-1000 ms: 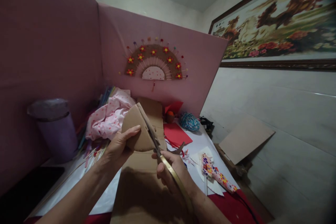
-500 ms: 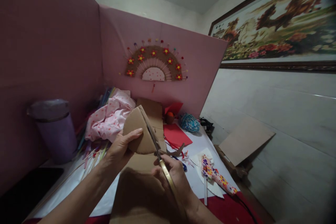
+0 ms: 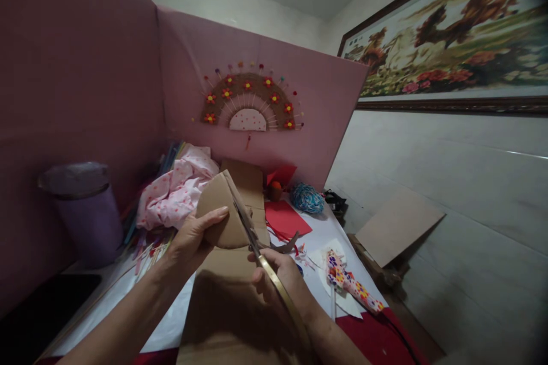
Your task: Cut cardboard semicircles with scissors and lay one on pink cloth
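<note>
My left hand [image 3: 192, 239] grips a rounded flap of brown cardboard [image 3: 220, 217], thumb on its front face, holding it raised above the table. My right hand [image 3: 280, 282] is closed round the handles of a pair of scissors [image 3: 252, 236]. The blades run up along the right edge of the rounded flap. The flap is part of a larger cardboard sheet [image 3: 226, 308] lying on the table under both hands.
A pink spotted cloth [image 3: 177, 191], red paper [image 3: 285, 219], a blue yarn ball [image 3: 308, 198] and a flowered paper piece [image 3: 349, 285] lie on the table. A lilac lidded bin [image 3: 85, 211] stands left. Pink boards with a fan decoration [image 3: 250, 100] wall the back.
The scissors and my right hand shifted slightly along the cardboard edge; the blades look a little more closed. My left hand keeps its hold on the flap.
</note>
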`<state>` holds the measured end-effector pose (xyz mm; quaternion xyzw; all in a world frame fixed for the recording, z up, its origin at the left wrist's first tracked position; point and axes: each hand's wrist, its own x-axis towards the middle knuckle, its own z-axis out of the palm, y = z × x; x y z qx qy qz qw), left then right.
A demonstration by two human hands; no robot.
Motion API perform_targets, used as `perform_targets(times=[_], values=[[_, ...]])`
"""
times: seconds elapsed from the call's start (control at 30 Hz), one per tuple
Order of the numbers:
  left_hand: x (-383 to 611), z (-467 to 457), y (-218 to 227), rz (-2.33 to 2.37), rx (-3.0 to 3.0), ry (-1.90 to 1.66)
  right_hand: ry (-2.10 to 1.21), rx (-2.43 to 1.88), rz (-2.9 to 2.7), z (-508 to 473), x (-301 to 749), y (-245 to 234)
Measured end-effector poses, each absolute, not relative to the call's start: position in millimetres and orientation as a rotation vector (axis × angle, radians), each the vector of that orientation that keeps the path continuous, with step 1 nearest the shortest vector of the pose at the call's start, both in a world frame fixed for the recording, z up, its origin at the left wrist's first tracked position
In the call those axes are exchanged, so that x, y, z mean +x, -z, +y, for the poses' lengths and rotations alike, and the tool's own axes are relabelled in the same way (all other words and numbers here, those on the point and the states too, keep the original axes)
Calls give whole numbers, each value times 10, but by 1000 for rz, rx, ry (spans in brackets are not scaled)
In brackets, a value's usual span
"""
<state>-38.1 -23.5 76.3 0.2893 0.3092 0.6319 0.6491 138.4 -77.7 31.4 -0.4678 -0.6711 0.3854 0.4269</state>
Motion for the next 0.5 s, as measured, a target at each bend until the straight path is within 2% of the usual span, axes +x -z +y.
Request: perform_targets(times=[0.23, 0.5], values=[[-220, -182, -658, 673, 701, -1460, -1108, -1158, -1606, -724, 1514, -237], [200, 24, -552, 665, 763, -1378, -916, -1230, -1604, -575, 1864, -41]])
